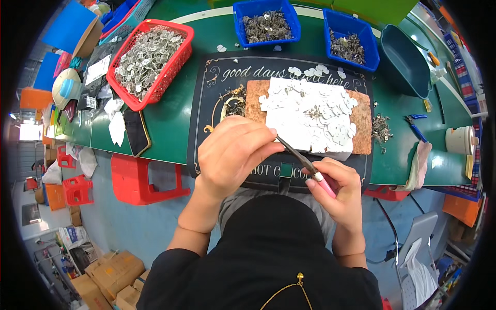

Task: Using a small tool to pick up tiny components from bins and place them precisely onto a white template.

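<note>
My right hand (338,191) is closed around the pink handle of a pair of needle-nose pliers (299,156). Their dark, tapered tip reaches up and left to the fingertips of my left hand (232,152). Thumb and forefinger are pinched together there, on something too small to make out. Just beyond both hands lies a white block (284,121), its top strewn with small white tag-like pieces (333,116) and a few metal bits. The block rests on a brown cork-like board (363,124), above a black printed mat (204,113).
A red basket (189,44) of small pieces stands far left beside a phone (136,132). Two blue bins (267,44) (374,57) hold metal parts at the back. Loose metal parts (381,128), blue-handled cutters (416,129) and a white canister (459,140) lie right. Red stools (135,178) stand below.
</note>
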The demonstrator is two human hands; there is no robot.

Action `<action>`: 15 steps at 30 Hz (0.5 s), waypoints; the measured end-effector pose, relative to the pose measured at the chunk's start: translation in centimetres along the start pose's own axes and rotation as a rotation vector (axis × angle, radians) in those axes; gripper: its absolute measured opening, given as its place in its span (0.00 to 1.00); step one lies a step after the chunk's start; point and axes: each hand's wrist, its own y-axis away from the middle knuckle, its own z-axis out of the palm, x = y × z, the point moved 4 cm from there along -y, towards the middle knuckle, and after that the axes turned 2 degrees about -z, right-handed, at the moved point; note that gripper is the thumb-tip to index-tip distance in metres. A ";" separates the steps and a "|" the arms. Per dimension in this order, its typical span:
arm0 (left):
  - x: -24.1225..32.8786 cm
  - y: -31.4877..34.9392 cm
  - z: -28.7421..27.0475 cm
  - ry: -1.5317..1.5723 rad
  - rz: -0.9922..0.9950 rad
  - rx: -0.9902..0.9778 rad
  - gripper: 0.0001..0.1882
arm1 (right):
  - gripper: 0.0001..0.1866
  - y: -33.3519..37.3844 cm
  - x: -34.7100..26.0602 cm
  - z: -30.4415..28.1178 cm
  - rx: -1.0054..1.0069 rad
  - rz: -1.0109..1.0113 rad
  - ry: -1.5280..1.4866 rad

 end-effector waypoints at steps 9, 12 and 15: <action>-2.9 2.7 1.9 1.045 -0.630 -0.075 0.15 | 0.13 0.1 0.4 0.6 -0.142 0.090 -0.440; -3.0 3.0 2.1 1.148 -0.665 -0.054 0.11 | 0.13 0.2 0.2 0.7 -0.120 0.140 -0.458; -3.1 3.3 2.1 1.184 -0.708 -0.037 0.10 | 0.12 0.2 0.4 1.0 -0.136 0.204 -0.506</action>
